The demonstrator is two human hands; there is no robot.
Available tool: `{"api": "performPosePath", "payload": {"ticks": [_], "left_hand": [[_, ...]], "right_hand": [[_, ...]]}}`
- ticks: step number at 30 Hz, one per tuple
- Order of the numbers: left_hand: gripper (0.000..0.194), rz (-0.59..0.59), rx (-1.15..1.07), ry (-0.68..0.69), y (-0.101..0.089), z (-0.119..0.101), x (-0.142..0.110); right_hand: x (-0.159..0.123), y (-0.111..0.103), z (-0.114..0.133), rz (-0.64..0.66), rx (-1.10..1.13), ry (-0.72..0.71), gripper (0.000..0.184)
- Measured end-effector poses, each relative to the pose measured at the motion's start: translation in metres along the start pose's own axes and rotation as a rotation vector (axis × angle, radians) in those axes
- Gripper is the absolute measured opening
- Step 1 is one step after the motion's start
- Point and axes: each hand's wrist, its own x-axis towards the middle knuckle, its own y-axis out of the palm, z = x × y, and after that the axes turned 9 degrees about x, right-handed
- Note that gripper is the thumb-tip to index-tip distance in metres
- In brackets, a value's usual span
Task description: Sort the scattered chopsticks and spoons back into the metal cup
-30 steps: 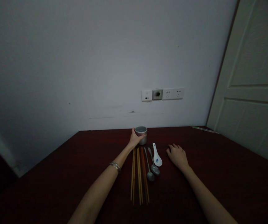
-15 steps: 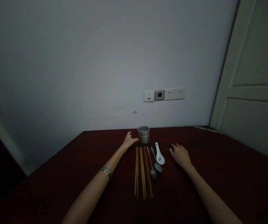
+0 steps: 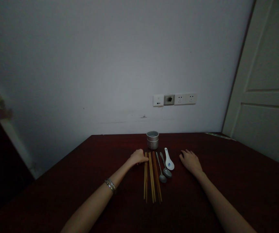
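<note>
My left hand [image 3: 138, 157], with a metal bracelet on its wrist, is closed at the far end of the leftmost pair of light wooden chopsticks [image 3: 145, 181], which lie on the table. Beside them lie a second light pair of chopsticks [image 3: 152, 178] and a reddish-brown pair [image 3: 157, 179]. Further right are a long-handled metal spoon [image 3: 162, 178], another metal spoon [image 3: 167, 173] and a white ceramic soup spoon [image 3: 170, 164] with a blue mark. My right hand [image 3: 190, 161] rests palm down to the right of the soup spoon, fingers spread, holding nothing.
A silver metal cup [image 3: 152, 140] stands upright behind the chopsticks. The dark red table [image 3: 81, 165] meets a wall with a row of sockets [image 3: 185, 98]. A pale door [image 3: 268, 113] is at the right, and a thin strip [image 3: 219, 136] lies by the back edge.
My left hand has come back from beside the cup to the chopsticks' far ends, and its fingers have closed. My right hand stays put. The view has shifted slightly.
</note>
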Motion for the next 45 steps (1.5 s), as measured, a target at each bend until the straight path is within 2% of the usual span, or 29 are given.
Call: {"api": "performPosePath", "payload": {"ticks": [6,15,23,30,34,37,39,40,42,45], "left_hand": [[0.027,-0.045,0.151,-0.068,-0.002,-0.01,-0.004],[0.025,-0.033,0.23,-0.037,-0.003,-0.019,-0.001],[0.025,0.023,0.07,-0.027,0.002,-0.015,0.008],[0.022,-0.008,-0.063,-0.029,0.006,-0.011,0.01],[0.023,-0.072,-0.094,-0.017,-0.005,-0.011,0.007],[0.023,-0.168,-0.104,0.023,-0.025,-0.014,0.002],[0.025,-0.239,-0.118,0.046,-0.043,-0.019,-0.002],[0.026,-0.268,-0.131,0.051,-0.052,-0.021,-0.003],[0.027,-0.316,-0.173,0.057,-0.069,-0.028,-0.006],[0.028,-0.433,-0.222,0.062,-0.088,-0.041,-0.009]], "right_hand": [[0.001,0.003,-0.002,-0.022,0.006,-0.01,0.043],[0.001,0.004,-0.002,-0.013,0.02,0.0,0.044],[0.0,0.003,-0.002,-0.015,0.058,0.005,0.043],[-0.002,0.004,0.0,-0.034,0.061,0.006,0.042],[0.0,-0.003,0.0,-0.049,0.124,-0.005,0.041],[0.008,-0.025,0.011,-0.088,0.257,-0.006,0.04],[0.014,-0.046,0.029,-0.105,0.435,0.005,0.039],[0.016,-0.058,0.042,-0.073,0.559,0.006,0.037],[0.016,-0.081,0.071,0.088,0.867,-0.022,0.031],[0.005,-0.106,0.112,0.438,1.273,-0.025,0.032]]}}
